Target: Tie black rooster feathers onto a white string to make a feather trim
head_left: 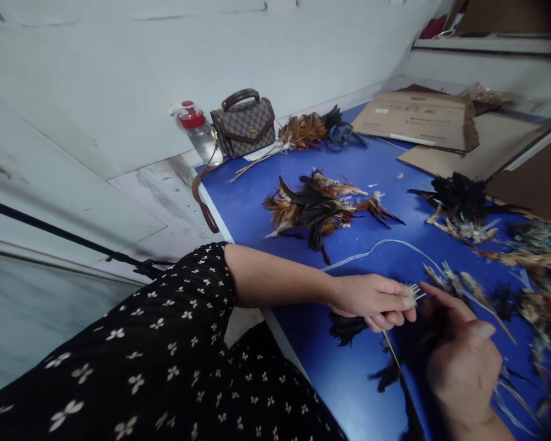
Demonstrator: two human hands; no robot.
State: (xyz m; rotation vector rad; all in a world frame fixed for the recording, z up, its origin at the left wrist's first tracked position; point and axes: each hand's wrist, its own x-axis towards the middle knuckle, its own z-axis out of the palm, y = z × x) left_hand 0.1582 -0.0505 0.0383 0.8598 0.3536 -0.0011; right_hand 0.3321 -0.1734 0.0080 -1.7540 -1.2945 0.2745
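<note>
My left hand (379, 300) is closed around a small bunch of feathers. The bunch's pale quill ends (413, 294) stick out past the thumb, and dark feathers (348, 329) show below the wrist. To the right, my right hand (463, 355) has its index finger stretched toward the quill ends, with the thumb apart; whether the fingertip touches them I cannot tell. Its lower fingers are partly in shadow. A white cord (386, 241) curves across the table behind both hands. Beneath them lie a long dark feather (406, 392) and smaller dark ones (386, 375).
On the blue table (243, 202) lies a pile of brown and black feathers (319, 205). More feathers (459, 199) spread along the right side. A feather duster (305, 131), a handbag (245, 128), a water bottle (199, 135) and flattened cardboard (417, 119) are at the back.
</note>
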